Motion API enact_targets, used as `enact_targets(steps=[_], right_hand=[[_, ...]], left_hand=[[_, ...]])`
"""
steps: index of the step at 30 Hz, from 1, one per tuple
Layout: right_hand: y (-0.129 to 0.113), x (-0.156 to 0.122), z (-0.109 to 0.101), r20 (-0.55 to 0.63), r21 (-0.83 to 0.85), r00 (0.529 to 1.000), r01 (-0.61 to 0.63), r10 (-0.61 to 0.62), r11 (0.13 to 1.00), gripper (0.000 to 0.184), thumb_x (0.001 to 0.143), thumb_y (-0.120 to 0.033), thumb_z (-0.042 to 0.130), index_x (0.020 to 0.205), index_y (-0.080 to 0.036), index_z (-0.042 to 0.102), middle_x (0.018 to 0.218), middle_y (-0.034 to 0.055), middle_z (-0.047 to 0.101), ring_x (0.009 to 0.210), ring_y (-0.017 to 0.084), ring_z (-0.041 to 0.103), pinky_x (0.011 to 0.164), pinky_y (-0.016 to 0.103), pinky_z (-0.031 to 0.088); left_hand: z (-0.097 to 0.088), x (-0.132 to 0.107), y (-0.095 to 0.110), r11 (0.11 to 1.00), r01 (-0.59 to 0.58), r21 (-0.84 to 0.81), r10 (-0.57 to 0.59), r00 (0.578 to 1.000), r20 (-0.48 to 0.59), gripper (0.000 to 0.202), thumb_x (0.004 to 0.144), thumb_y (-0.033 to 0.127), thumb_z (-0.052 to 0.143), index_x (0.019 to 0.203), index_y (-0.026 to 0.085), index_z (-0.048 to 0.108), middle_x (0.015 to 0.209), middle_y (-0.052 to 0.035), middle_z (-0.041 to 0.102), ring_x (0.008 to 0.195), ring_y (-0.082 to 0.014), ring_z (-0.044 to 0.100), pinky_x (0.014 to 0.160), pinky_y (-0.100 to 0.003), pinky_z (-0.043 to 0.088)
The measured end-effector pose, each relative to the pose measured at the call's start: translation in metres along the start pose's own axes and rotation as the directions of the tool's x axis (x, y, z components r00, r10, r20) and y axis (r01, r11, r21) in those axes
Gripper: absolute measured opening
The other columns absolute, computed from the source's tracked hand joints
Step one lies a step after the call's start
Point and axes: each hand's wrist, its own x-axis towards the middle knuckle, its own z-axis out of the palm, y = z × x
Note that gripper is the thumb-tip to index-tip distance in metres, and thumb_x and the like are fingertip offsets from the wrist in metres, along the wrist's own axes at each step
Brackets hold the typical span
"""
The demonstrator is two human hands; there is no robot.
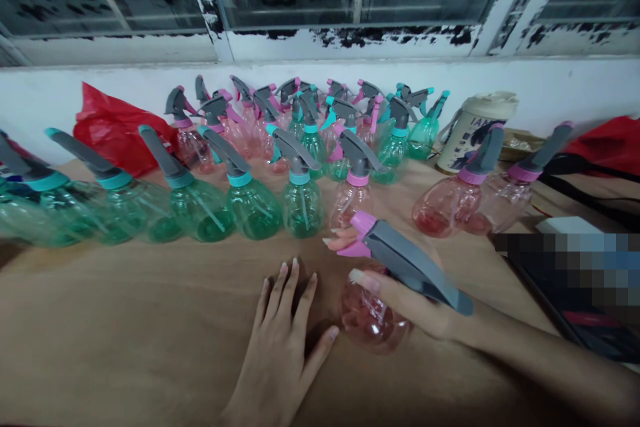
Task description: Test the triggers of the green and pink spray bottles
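A clear pink spray bottle (375, 313) with a grey and pink trigger head is in my right hand (415, 300), which wraps around its neck; the bottle tilts a little over the table (165, 340). Some of my right fingers are hidden behind the spray head. My left hand (283, 340) lies flat on the table to the left of that bottle, fingers spread and holding nothing. Just beyond my hands stand a pink spray bottle (351, 203) and a green spray bottle (303, 210).
More green bottles (255, 210) line the left, with a crowd of pink and green ones behind. Two pink bottles (440, 207) stand at right, near a cream tumbler (475, 130). Red plastic bags (115, 130) sit at both sides. A dark, partly pixelated device (550, 293) lies right.
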Motion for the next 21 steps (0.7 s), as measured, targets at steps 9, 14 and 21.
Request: enact_targets(steps=[9, 14, 21], right_hand=[[-0.0013, 0.0002, -0.0004, 0.024, 0.029, 0.999, -0.04, 0.04, 0.999, 0.029, 0.082, -0.024, 0.064, 0.11, -0.023, 0.069, 0.105, 0.0024, 0.073, 0.089, 0.019, 0.071, 0.07, 0.027, 0.06], [-0.0025, 0.0004, -0.0006, 0.027, 0.037, 0.999, -0.037, 0.036, 0.999, 0.03, 0.082, -0.023, 0.062, 0.112, -0.024, 0.069, 0.107, 0.0025, 0.073, 0.092, 0.019, 0.07, 0.069, 0.027, 0.06], [-0.0012, 0.001, -0.0009, 0.034, -0.023, 0.999, 0.001, 0.0, 1.0, 0.026, 0.084, -0.028, 0.06, 0.109, -0.023, 0.067, 0.105, 0.0021, 0.072, 0.086, 0.017, 0.07, 0.073, 0.028, 0.058]], left_hand=[[0.0001, 0.0003, -0.0008, 1.0, 0.0, -0.016, 0.0, 1.0, 0.001, 0.058, 0.094, 0.041, 0.048, 0.142, 0.01, 0.037, 0.155, -0.022, 0.026, 0.141, -0.0361, 0.028, 0.106, -0.058, 0.037], [0.0005, 0.0008, -0.0001, 1.0, 0.006, -0.011, -0.006, 1.0, -0.009, 0.058, 0.095, 0.039, 0.048, 0.143, 0.01, 0.035, 0.154, -0.0219, 0.027, 0.142, -0.035, 0.027, 0.107, -0.058, 0.037], [0.0006, -0.0006, -0.0006, 1.0, -0.001, -0.006, 0.001, 1.0, 0.001, 0.057, 0.095, 0.039, 0.048, 0.142, 0.009, 0.036, 0.154, -0.0225, 0.027, 0.142, -0.0352, 0.026, 0.106, -0.058, 0.037]])
